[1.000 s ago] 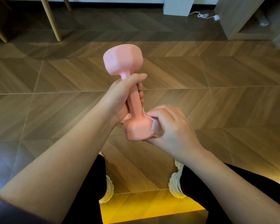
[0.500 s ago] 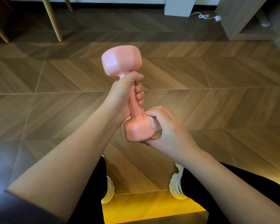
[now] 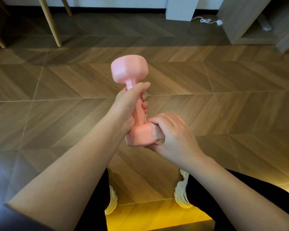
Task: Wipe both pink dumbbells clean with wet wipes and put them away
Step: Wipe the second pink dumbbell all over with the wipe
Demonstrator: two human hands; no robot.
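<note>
Head view: A person holds a pink dumbbell (image 3: 129, 69) nearly upright over a herringbone wood floor (image 3: 223, 114), in the middle of the scene and clear of the ground, with its top leaning slightly to the left. The left hand (image 3: 128, 106) grips the bar, fingers and thumb wrapped fully round it just below the far, upper head. The right hand (image 3: 173, 135) cups the near, lower head from the right. Its fingers are curled, and they press a thin wet wipe (image 3: 157, 133) against the pink surface. The wipe lies between palm and weight, and one edge peeks up beside the bar. Only one dumbbell is in view.

Below the forearms, legs in black trousers (image 3: 223, 194) end in pale shoes, the left shoe (image 3: 112, 203) and the right shoe (image 3: 182, 193) set apart on the floor. A yellow glow lights the boards between them at the near edge. Along the far wall stand light wooden furniture legs (image 3: 52, 22) at left and a white block (image 3: 182, 8) right of centre. A white cable (image 3: 206, 21) trails beside the block, and a low wooden cabinet (image 3: 237, 22) fills the far right corner.
</note>
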